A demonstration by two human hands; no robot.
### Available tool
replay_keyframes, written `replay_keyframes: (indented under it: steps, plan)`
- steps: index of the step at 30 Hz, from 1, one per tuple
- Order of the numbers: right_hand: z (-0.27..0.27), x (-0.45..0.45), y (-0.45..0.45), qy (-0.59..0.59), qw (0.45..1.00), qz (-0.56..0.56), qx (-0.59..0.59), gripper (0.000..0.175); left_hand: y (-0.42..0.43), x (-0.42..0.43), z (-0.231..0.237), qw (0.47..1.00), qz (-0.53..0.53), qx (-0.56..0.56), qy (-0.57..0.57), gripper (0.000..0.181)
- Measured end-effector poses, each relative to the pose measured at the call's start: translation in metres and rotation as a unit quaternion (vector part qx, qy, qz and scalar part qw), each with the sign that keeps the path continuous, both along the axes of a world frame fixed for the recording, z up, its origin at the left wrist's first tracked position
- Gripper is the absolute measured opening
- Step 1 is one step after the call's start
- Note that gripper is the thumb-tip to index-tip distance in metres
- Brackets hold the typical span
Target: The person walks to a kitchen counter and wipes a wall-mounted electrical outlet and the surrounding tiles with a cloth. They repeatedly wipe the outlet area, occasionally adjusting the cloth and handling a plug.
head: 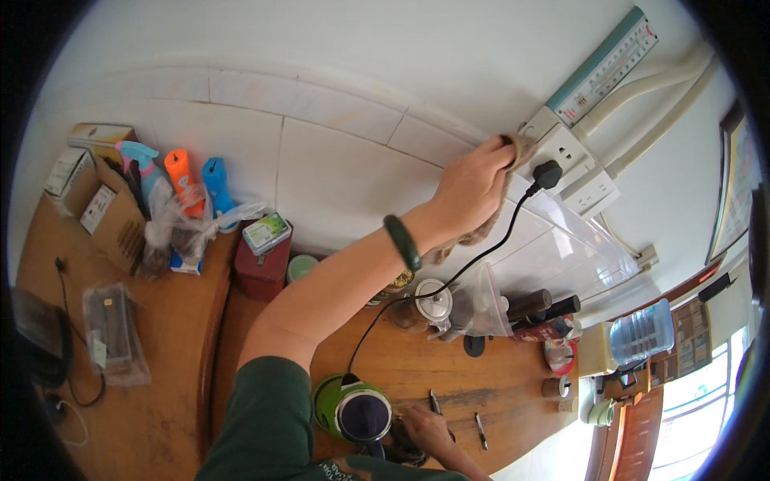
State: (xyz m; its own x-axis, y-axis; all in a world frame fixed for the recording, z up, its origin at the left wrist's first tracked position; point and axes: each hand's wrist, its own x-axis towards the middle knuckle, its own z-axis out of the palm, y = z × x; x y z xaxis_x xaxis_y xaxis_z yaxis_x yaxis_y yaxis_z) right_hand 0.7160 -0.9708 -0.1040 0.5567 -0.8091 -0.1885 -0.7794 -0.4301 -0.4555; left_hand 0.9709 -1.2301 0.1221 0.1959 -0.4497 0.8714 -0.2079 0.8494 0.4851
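My left hand (472, 186), with a dark green bangle at its wrist, grips a brown cloth (522, 149) against the edge of a white wall socket (562, 150). A black plug (547, 174) sits in this socket just right of the hand. Its black cord (508, 231) runs down to a green electric kettle (352, 409) with a dark lid on the wooden table. My right hand (427, 428) is low beside the kettle, over a dark brown item (406, 445) that is partly hidden; whether the fingers hold it is unclear. A pen (434, 401) lies by that hand.
A glass pot (433, 300), a clear plastic bag (481, 303) and dark bottles (529, 303) stand along the wall. Another pen (481, 431) lies on the table (511, 385). To the left are a red tin (264, 270), an open cardboard box (111, 210), torches and a spray bottle (150, 171).
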Motion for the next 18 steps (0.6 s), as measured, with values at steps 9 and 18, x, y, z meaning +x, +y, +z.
replay_keyframes:
  steps: [9,18]
  plan:
    - [0.003,0.0,0.001,0.007,0.999,-0.031,-0.013,0.024,0.007,-0.005,-0.012,0.998,-0.035,0.029,0.037,0.018]
    - [0.008,-0.001,-0.003,0.016,1.0,0.002,-0.019,0.021,-0.021,-0.005,0.016,0.999,0.031,-0.036,-0.025,0.02]
